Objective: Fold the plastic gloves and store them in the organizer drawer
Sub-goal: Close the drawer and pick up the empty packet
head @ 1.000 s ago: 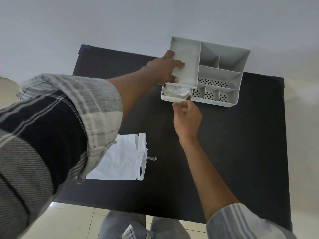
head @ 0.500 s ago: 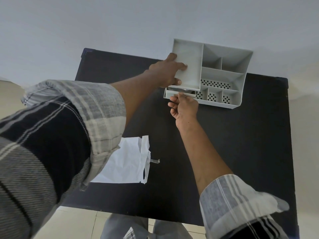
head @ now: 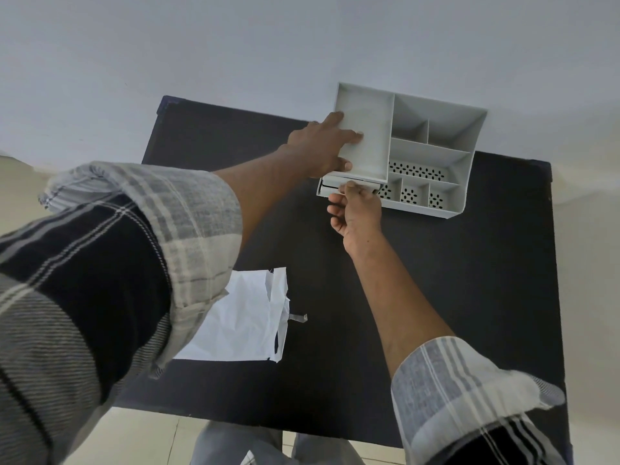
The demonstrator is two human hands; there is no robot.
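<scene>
— Sitting at the far edge of the black tabletop (head: 486, 280), against the wall, is the grey organizer (head: 432, 152); its drawer (head: 335, 190) juts a little from the lower left front. What of the gloves?

— Only a sliver of the drawer's inside shows, pale and indistinct; whether a folded glove lies there cannot be told.

— And the hands?

— Right hand (head: 355, 209) is at the drawer front, fingers (head: 350, 189) curled together and touching its top lip. Left hand (head: 322, 146) lies on the organizer's tall left compartment, fingers spread apart, flat against the wall and rim, thumb tucked at the lower corner just above the drawer.

— Anything else on the tabletop?

— A white plastic bag (head: 241, 323), flat and creased, near the front left edge, partly under the checked sleeve (head: 100, 263) of the left arm. A small clear scrap (head: 298, 317) lies just beside the bag's right side. Both are well apart from the organizer.
</scene>
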